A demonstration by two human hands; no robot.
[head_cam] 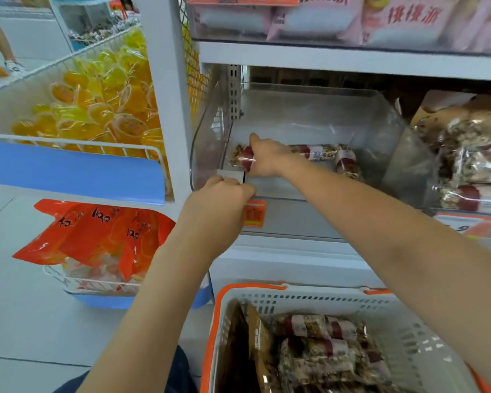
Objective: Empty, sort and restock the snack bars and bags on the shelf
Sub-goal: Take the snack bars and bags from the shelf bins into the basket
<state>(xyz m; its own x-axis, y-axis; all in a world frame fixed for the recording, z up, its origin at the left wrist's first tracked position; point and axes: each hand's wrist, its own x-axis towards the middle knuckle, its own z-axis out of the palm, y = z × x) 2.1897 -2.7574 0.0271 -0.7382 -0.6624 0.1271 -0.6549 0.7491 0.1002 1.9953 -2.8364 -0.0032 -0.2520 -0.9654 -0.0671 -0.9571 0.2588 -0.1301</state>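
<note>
A clear plastic bin [309,120] on the middle shelf holds three nut snack bars with red bands. My right hand [267,158] reaches into the bin and grips the leftmost snack bar [240,157]. Two more bars [318,152] [349,164] lie behind my wrist. My left hand [221,199] grips the bin's front lip at its left corner. Below, a white basket with orange rim [408,330] holds several of the same bars [318,344] and a brown bag [260,336].
The neighbouring bin on the right holds more nut bars [471,165]. Pink bags [408,21] fill the shelf above. A wire rack at left holds yellow jelly cups [97,103] and orange bags [97,234]. An orange price tag [255,213] hangs on the shelf edge.
</note>
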